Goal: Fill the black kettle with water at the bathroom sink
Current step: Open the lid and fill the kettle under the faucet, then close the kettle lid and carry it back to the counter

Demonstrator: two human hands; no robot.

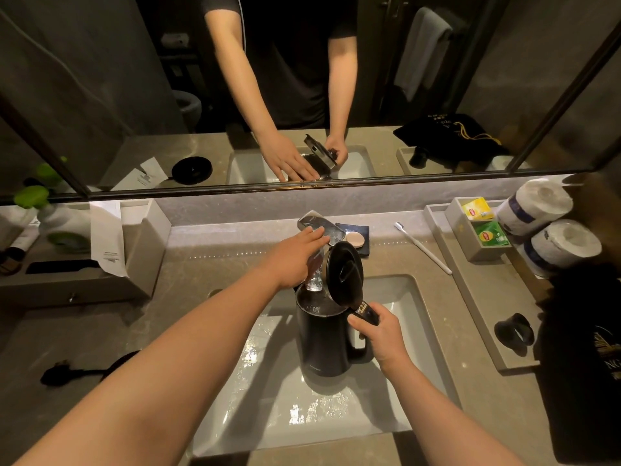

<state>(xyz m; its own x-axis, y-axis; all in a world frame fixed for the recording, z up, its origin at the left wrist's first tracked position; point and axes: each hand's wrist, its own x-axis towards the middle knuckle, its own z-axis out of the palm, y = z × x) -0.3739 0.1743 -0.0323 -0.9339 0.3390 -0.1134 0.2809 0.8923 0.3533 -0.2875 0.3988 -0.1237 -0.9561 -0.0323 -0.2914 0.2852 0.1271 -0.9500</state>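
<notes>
Left hand (295,255) lies flat on the faucet (319,230), fingers extended and together, pressing the lever and not wrapped round it; water stream (315,275) drops from the spout straight into the mouth of the black kettle (324,341); kettle upright, long axis vertical, held inside the sink (420,317) directly below the spout and just below the left hand; lid (345,274) hinged up and tilted back toward the handle, clear of the stream; right hand (383,334) closed round the kettle handle, thumb on top, carrying the weight. Judgement: filling under way; the shut-off falls to the left hand, already on the lever; level inside not readable.
</notes>
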